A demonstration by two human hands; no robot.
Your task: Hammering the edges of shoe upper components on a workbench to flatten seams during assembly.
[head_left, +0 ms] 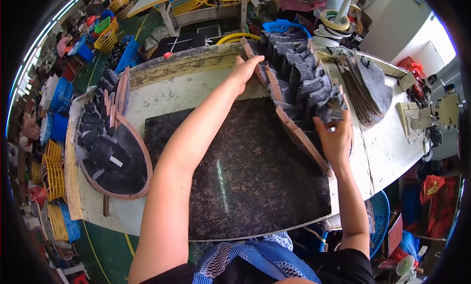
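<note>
Pale worktable (162, 88), then dark slab (235, 186) just nearer than the hands, then the row of dark pleated pieces (299, 83) with pinkish edges, lying between the hands over the slab's right part and beyond it; fanned dark stack (373, 88) right of the right hand. Left hand (241, 72) half-closed on the row's left edge, right hand (337, 137) curled at its right side, can't confirm grip on either. Step looks like steadying/aligning the row; next move calls for even two-sided support.
</note>
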